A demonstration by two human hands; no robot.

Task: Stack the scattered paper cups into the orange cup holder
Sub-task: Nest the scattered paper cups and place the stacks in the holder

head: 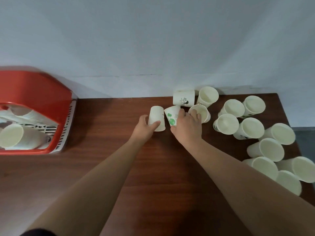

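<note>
We see the orange plastic cup holder (34, 92) at the left edge of the brown wooden table (119, 159), with nested white paper cups (17, 137) lying inside. Our left hand (144, 126) grips an upside-down plain white cup (156, 116). Our right hand (185, 128) grips a green-printed white cup (172, 114). More loose cups (250, 128) sit to the right.

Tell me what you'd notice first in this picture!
Two hands in the middle: the left hand grips a plain cup, the right hand a green-printed cup. Many open paper cups crowd the right side of the table. The orange cup holder sits far left.
</note>
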